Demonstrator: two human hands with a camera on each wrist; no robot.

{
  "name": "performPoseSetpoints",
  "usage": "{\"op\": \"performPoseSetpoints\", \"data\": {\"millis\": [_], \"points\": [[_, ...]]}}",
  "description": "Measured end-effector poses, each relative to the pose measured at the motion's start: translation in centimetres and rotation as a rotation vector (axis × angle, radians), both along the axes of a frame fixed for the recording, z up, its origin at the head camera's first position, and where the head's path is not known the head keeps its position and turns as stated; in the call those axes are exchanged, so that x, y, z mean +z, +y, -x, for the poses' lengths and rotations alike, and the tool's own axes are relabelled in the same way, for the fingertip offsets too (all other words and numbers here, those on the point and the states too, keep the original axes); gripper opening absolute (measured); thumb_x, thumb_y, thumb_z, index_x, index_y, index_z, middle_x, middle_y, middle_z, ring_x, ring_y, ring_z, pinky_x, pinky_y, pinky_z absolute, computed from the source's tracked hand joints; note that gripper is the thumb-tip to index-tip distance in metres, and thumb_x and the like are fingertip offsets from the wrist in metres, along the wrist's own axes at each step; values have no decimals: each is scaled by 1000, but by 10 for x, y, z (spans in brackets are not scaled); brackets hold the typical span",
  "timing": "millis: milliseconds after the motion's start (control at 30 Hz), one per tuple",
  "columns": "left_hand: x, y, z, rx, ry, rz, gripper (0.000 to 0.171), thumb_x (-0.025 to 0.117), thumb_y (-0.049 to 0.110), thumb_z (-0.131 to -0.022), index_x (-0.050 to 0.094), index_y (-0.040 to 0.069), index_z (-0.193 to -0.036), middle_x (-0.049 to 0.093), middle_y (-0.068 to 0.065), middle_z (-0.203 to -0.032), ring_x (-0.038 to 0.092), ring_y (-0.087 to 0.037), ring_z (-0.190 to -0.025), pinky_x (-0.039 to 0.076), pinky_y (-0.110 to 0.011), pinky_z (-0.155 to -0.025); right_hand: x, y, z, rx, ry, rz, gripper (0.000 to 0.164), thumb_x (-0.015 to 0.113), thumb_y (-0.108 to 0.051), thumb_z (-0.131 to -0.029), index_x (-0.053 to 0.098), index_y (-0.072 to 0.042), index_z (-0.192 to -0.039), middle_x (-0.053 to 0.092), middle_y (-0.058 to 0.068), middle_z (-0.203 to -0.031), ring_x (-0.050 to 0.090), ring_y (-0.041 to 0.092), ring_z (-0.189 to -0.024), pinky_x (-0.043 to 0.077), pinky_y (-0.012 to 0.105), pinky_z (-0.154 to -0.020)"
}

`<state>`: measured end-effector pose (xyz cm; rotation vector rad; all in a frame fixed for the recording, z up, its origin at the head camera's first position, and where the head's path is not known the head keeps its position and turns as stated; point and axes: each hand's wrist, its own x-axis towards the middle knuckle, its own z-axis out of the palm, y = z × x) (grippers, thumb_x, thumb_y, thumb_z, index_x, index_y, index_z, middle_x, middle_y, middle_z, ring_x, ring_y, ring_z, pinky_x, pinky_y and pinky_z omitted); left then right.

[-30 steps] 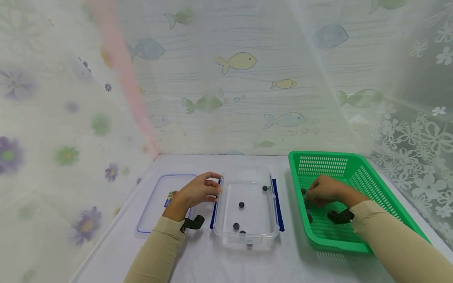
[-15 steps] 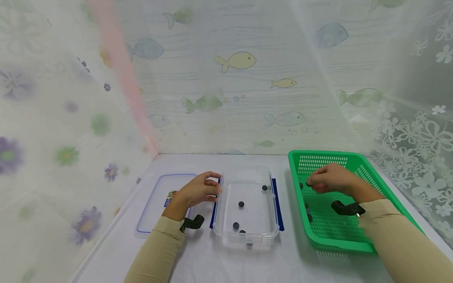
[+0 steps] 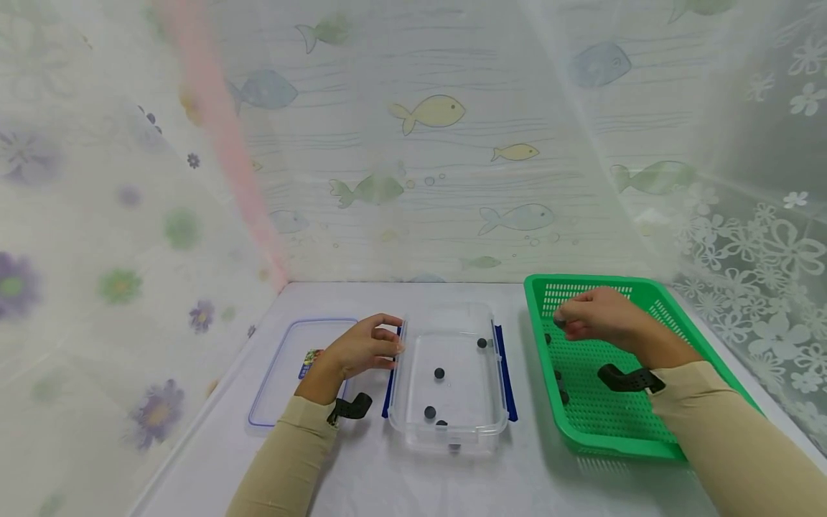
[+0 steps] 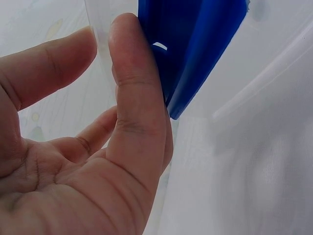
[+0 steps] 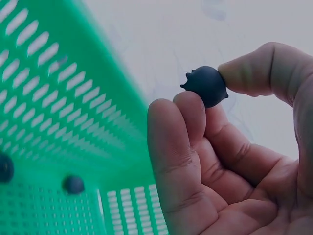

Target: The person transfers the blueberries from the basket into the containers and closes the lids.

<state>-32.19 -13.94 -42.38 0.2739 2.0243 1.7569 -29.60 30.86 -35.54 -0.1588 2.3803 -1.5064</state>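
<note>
My right hand [image 3: 601, 316] is raised over the left part of a green basket [image 3: 652, 431]. Between thumb and fingertips it pinches a blueberry [image 5: 208, 87] whose crown shows in the right wrist view. Left of the basket stands a clear plastic container [image 3: 449, 431] with several blueberries in it, one of them a middle blueberry [image 3: 439, 373]. At the container's left wall, my left hand [image 3: 362, 348] holds the rim with thumb and fingers, beside a blue side latch [image 4: 190, 44]. More blueberries lie along the basket's left side, including a lower blueberry [image 3: 565, 397].
A clear lid [image 3: 278, 388] with a blue edge lies on the white table left of the container, partly behind the left forearm. Another blue latch [image 3: 507, 373] sticks out on the container's right. Patterned curtains [image 3: 426, 179] hang behind and at both sides.
My right hand has risen from the basket's floor, lifting out a blueberry, and has then shifted slightly up and left. My left hand and the container have stayed in place.
</note>
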Motion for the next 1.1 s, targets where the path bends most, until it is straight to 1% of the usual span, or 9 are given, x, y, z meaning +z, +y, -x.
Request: {"op": "performPoseSetpoints", "data": {"millis": [67,167,233,367,567,733,833,933,1100], "points": [[0,0,-1,-1,2,-2,61,72,5,-95,44,6,-149,62,-9,-104,67,-22,-93,64,-35,-79,2,-6,-1,-2,14,-1,23,65,-18,-98,67,4,-100,62,5,-88,66,18,-85,62,39,-91],[0,-1,-1,-2,3,-4,61,72,5,-95,44,6,-149,61,-9,-104,66,-22,-93,64,-36,-79,5,-16,-1,3,34,-11,33,66,-20,-99,67,9,-115,67,8,-101,69,19,-91,62,39,-92],[0,-1,-1,-2,1,-4,61,72,5,-95,44,6,-149,61,-9,-104,66,-22,-93,64,-36,-79,7,-24,0,8,39,-11,37,67,-20,-98,66,10,-119,67,9,-106,69,20,-93,62,40,-93],[-1,-1,0,1,-2,0,60,72,5,-95,45,7,-149,62,-9,-105,66,-23,-93,64,-36,-79,12,-41,0,31,50,-24,35,68,-18,-97,68,8,-119,67,12,-109,69,22,-94,62,42,-92],[-1,-1,2,3,-10,3,61,71,4,-95,44,7,-150,62,-9,-105,66,-22,-92,64,-35,-80,15,-65,1,65,77,-48,31,69,-19,-97,73,3,-118,70,16,-121,74,24,-96,63,40,-89],[-1,-1,2,14,-7,3,60,72,4,-95,46,8,-149,62,-9,-105,67,-21,-91,64,-36,-79,14,-82,1,87,86,-23,28,68,-17,-96,74,4,-114,71,16,-116,74,26,-96,64,40,-88],[-1,0,1,17,-4,4,59,72,4,-95,47,8,-148,62,-10,-105,67,-21,-91,64,-37,-80,14,-92,2,84,73,-17,24,68,-16,-95,76,1,-110,73,15,-113,75,29,-96,64,39,-87],[-1,0,2,16,-8,2,60,72,4,-95,46,8,-148,62,-9,-105,67,-21,-91,64,-36,-79,15,-99,2,84,59,-12,21,68,-17,-95,78,-3,-107,74,14,-114,75,28,-98,64,39,-87],[-1,-1,3,14,-13,3,62,72,3,-95,44,5,-151,62,-9,-105,67,-21,-91,64,-36,-79,19,-107,2,107,34,18,24,69,-19,-96,78,-2,-111,73,14,-117,74,26,-99,63,39,-90]]}}
